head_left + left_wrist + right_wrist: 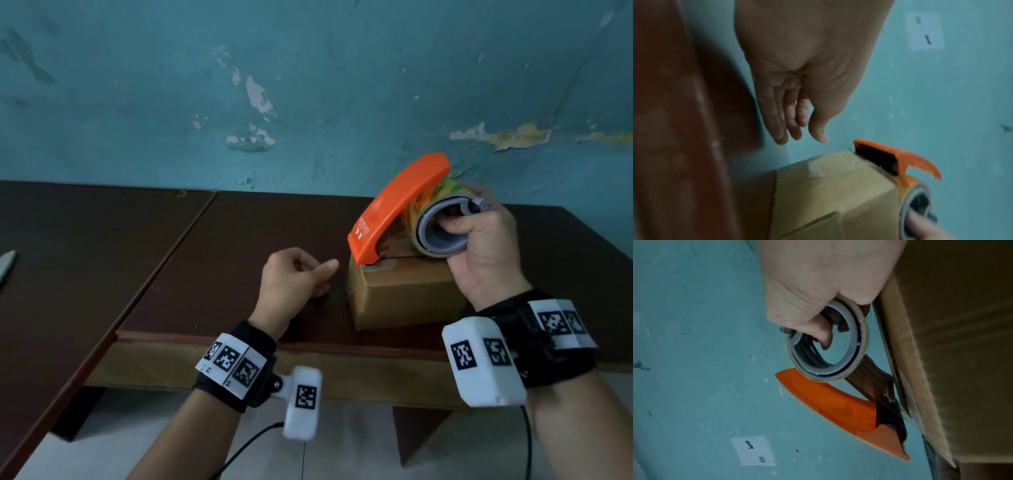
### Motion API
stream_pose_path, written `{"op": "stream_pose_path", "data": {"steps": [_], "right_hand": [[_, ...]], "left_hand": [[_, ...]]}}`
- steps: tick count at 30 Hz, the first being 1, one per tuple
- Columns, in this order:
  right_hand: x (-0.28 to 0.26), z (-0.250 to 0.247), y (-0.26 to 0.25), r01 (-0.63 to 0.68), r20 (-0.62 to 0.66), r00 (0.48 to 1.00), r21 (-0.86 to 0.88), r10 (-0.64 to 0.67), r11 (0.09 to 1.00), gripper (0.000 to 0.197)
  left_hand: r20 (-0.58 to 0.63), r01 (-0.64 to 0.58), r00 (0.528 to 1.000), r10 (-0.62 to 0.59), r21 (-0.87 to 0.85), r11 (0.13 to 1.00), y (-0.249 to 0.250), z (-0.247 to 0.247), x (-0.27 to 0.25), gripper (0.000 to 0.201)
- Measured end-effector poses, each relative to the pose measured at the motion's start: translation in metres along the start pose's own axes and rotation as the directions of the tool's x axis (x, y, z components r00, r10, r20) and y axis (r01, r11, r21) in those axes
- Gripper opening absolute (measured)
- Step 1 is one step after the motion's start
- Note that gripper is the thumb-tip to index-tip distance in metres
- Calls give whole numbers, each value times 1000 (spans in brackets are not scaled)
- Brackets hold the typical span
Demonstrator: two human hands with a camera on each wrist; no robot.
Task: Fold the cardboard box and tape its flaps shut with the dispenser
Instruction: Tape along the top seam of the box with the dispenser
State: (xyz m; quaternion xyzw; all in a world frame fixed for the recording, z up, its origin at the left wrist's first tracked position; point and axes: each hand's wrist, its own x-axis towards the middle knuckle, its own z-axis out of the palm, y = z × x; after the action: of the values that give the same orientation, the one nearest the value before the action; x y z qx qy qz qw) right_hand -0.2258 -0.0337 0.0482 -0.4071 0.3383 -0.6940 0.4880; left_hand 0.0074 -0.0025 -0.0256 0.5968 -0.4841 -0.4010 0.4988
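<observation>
R hand [486,253] tilts dispenser [397,209] nose-down onto box [404,294].

left grip [294,274]: fingers loosely curled, holding nothing | right grip [479,246]: fingers curled tight, gripping

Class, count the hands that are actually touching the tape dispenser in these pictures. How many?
1. The right hand grips the tape dispenser through its roll, on top of the cardboard box. The left hand hangs beside the box, touching neither.

Peeling teal wall [308,85], dark table [239,240]
</observation>
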Motion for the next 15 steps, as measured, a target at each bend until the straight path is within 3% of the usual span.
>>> {"op": "stream_pose_path", "data": {"steps": [4,8,15], "right_hand": [[-1,1,0,0,-13,1000,14,0,1000,47],[-1,1,0,-3,-16,1000,9,3,1000,48],[2,-1,2,-2,-40,999,15,2,1000,52]], "left_hand": [[25,-114,993,112,132,985,-3,2,5,39],[99,-269,963,250,341,901,-8,9,8,39],[224,-165,966,130,144,976,0,-10,23,30]]}}
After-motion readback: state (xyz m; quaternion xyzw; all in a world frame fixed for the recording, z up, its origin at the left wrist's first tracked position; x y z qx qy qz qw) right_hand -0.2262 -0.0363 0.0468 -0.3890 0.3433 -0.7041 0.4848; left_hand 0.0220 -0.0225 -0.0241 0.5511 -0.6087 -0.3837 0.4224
